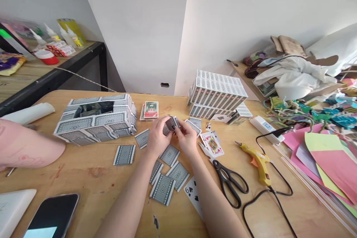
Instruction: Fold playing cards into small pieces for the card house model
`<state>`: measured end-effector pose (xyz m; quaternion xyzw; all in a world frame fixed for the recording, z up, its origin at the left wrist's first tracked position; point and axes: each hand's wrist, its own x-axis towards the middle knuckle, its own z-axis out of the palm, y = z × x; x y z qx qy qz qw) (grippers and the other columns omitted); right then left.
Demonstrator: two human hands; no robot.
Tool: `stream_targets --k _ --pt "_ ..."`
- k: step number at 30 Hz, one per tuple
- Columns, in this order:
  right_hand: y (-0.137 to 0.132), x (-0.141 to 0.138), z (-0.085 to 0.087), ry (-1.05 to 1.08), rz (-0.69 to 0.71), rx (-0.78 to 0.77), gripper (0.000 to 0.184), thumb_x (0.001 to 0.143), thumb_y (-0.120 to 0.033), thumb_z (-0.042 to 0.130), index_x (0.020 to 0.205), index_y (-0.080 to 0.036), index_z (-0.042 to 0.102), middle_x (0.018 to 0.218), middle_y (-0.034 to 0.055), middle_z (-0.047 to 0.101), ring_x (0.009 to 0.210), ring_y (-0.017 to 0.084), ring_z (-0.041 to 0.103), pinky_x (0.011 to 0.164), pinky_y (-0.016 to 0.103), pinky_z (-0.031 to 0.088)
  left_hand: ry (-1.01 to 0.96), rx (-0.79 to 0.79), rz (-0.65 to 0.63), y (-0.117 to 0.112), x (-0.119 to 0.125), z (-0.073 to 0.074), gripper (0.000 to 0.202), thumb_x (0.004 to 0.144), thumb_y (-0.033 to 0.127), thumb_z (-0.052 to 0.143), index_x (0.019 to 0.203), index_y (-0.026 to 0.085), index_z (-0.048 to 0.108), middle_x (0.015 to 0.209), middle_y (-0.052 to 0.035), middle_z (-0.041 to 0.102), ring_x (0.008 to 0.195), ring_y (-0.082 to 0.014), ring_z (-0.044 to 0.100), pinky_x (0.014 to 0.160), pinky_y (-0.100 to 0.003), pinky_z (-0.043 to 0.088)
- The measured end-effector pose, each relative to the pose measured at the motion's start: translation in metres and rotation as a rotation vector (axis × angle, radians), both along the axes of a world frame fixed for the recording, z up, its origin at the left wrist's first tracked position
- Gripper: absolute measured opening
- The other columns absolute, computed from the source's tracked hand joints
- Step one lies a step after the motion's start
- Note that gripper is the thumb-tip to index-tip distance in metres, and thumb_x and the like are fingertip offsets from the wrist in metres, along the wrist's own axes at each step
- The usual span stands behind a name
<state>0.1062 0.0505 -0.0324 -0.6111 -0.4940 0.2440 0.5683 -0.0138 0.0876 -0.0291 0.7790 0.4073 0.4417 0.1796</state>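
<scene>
Both of my hands hold a dark patterned playing card (pixel 169 125) above the middle of the table; it looks bent. My left hand (pixel 158 136) grips its left side, and my right hand (pixel 186 137) pinches its right edge. Below and around them lie several cut or folded card pieces (pixel 163 189), backs up. A face card (pixel 212 144) lies to the right, partly under black-handled scissors (pixel 227 180). A six of spades (pixel 193 195) is partly covered by my right forearm. To the left stands a box covered in cards (pixel 93 121), with a dark opening on top.
Stacked card packs (pixel 217 89) stand at the back right; a red card box (pixel 151 109) lies behind my hands. A yellow glue gun (pixel 258 163) and its cable lie right, near a power strip (pixel 266 129) and coloured paper (pixel 331 160). A phone (pixel 52 215) lies front left.
</scene>
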Motion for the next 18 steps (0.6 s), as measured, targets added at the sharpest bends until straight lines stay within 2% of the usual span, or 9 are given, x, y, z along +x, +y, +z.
stream_targets --k 4,9,13,18 --pt "0.001 0.004 -0.001 -0.011 -0.041 0.006 0.026 0.078 -0.026 0.052 0.098 -0.018 0.067 0.081 0.0034 0.068 0.063 0.015 0.055 0.061 0.026 0.045 -0.123 -0.090 -0.111 0.000 -0.001 0.004 0.034 0.076 0.016 0.056 0.109 0.021 0.054 0.115 -0.0069 0.058 0.110 -0.0209 0.052 0.095 -0.039 0.043" --pt "0.002 0.006 -0.006 -0.068 -0.005 0.005 0.024 0.079 -0.026 0.052 0.094 -0.020 0.069 0.080 0.0032 0.068 0.063 0.015 0.055 0.062 0.027 0.045 -0.343 -0.155 -0.093 0.005 -0.004 0.000 0.015 0.081 0.023 0.054 0.093 0.020 0.063 0.101 -0.0054 0.063 0.098 -0.0180 0.059 0.088 -0.035 0.047" --pt "0.002 0.006 -0.010 -0.101 0.026 0.021 0.024 0.079 -0.026 0.052 0.095 -0.021 0.069 0.075 0.0025 0.066 0.060 0.015 0.052 0.060 0.027 0.043 -0.337 -0.137 -0.028 0.007 -0.007 -0.002 0.012 0.081 0.023 0.055 0.086 0.020 0.065 0.093 -0.0040 0.064 0.090 -0.0159 0.059 0.083 -0.032 0.047" --pt "0.002 0.006 -0.007 -0.058 0.034 0.030 0.022 0.077 -0.025 0.054 0.092 -0.021 0.070 0.075 0.0026 0.065 0.062 0.015 0.052 0.063 0.028 0.043 -0.299 -0.185 -0.018 0.006 -0.006 0.001 0.012 0.082 0.025 0.053 0.083 0.018 0.063 0.089 -0.0040 0.063 0.086 -0.0149 0.058 0.079 -0.028 0.046"
